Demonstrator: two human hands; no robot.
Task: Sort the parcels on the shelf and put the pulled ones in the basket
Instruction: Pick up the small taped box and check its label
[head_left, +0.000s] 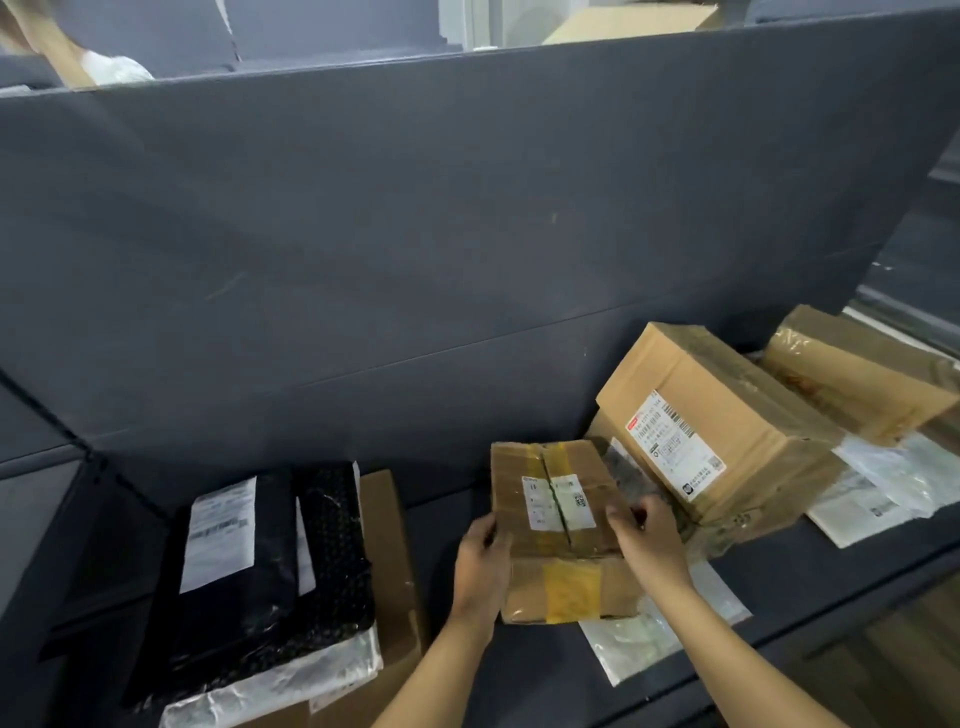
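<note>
Grey shelf (434, 519) holds parcels. Left grip (483, 564) and right grip (649, 540) clasp the taped carton (550, 501) at its nine and three o'clock sides, fingers curled, probably to lift it clear.

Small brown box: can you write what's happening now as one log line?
step: sorting parcels | left hand: grips small brown box, left side | right hand: grips right side | basket: not in view

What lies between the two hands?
A small taped box, gripped at its sides by the left hand and the right hand; the head view shows it.
</note>
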